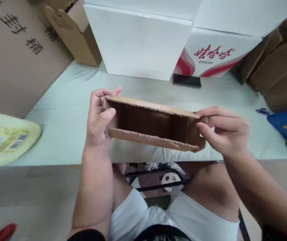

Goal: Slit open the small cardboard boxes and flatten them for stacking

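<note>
The left hand (98, 117) and right hand (222, 130) each clamp one end of a small open cardboard box (153, 125) — held just above the pale table (65, 117), its hollow facing the camera — with a dark phone (186, 80) lying beyond before a white carton (138, 43).

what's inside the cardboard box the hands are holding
The cardboard box shows only bare brown inner walls; nothing visible inside. The left hand and right hand cover its ends.
</note>
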The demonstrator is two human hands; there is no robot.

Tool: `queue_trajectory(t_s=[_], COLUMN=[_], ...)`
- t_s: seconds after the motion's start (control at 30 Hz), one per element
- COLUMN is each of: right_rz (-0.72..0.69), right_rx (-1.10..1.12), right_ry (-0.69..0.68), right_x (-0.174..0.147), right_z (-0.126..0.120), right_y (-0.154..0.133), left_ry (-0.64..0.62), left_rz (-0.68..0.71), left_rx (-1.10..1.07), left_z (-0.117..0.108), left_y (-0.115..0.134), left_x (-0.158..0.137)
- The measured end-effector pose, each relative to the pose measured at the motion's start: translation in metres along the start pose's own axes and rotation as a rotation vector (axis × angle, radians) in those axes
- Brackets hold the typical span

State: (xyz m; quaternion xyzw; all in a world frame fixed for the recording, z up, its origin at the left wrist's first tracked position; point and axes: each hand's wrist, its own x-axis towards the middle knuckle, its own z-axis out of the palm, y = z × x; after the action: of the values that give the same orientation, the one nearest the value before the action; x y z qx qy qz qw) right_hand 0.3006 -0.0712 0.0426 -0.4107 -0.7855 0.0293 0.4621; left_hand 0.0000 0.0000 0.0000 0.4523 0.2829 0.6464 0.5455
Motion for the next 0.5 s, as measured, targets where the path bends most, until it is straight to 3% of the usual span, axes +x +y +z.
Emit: queue_trajectory(t_s=[0.2, 0.37, 0.5], right_rz=[0.142, 0.326, 0.367], right_rx=[0.189, 0.268, 0.207], right_ry=[0.046, -0.068, -0.233], right_x=[-0.005, -0.012, -0.008], right_z=[0.005, 0.002, -0.003], right_y=[0.019, 0.023, 0.015], left_ry=[-0.026, -0.115, -0.084], left_rz=[0.086, 0.005, -0.009], left_rx=[0.026, 0.105, 0.135], left_z=[0.011, 0.017, 0.022], left_y=[-0.012, -0.02, -0.025], left_x=[0.003, 0.0, 0.0])
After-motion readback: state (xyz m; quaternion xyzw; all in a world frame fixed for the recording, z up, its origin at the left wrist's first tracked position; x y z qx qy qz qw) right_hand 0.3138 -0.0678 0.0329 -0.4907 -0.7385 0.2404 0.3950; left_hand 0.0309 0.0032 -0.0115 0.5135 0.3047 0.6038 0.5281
